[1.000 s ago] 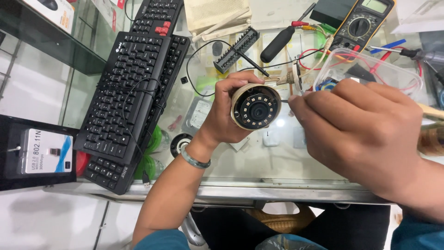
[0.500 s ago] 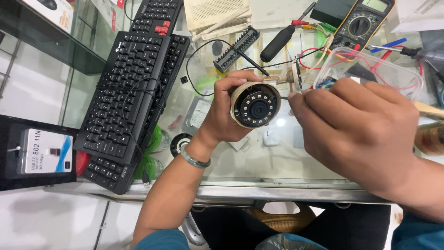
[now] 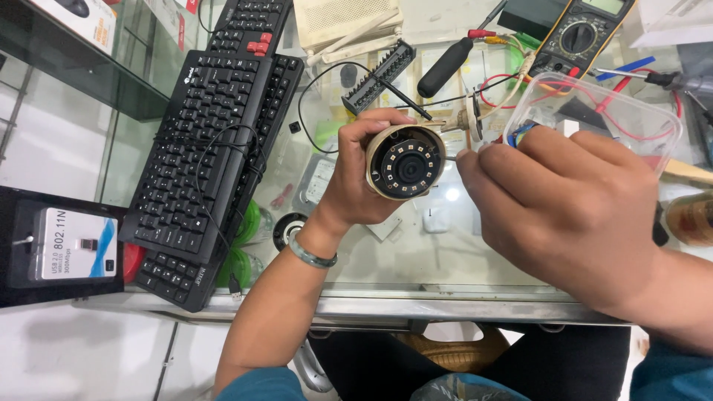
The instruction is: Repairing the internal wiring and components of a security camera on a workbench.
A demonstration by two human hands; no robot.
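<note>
Left-hand fingers (image 3: 386, 122): wrapped around the beige housing of a small dome security camera (image 3: 405, 162), holding it above the glass tabletop (image 3: 386, 260) with its dark lens face and ring of small lights turned up toward me. My left hand (image 3: 356, 178) grips from the left side; a green bangle (image 3: 312, 255) sits on that wrist.

Right-hand fingers (image 3: 475, 160): drawn close together just beside the camera's right edge, pinching something thin that I cannot make out. My right hand (image 3: 564, 208) covers most of what lies beneath it.

Just beyond the camera: a thin black wire (image 3: 319, 89) looping across the glass, a black terminal strip (image 3: 375, 78), and a black-handled screwdriver (image 3: 445, 67).

Behind my right hand: a clear plastic container (image 3: 624, 111) holding red wires, and farther back a multimeter (image 3: 583, 33) with a yellow surround.

To the left: two black keyboards, the nearer one (image 3: 204, 163) lying at an angle across the tabletop edge, the farther one (image 3: 249, 22) with red keys. A cable runs over the nearer keyboard.

Far left: a black box (image 3: 52, 245) bearing a white packaged adapter.
</note>
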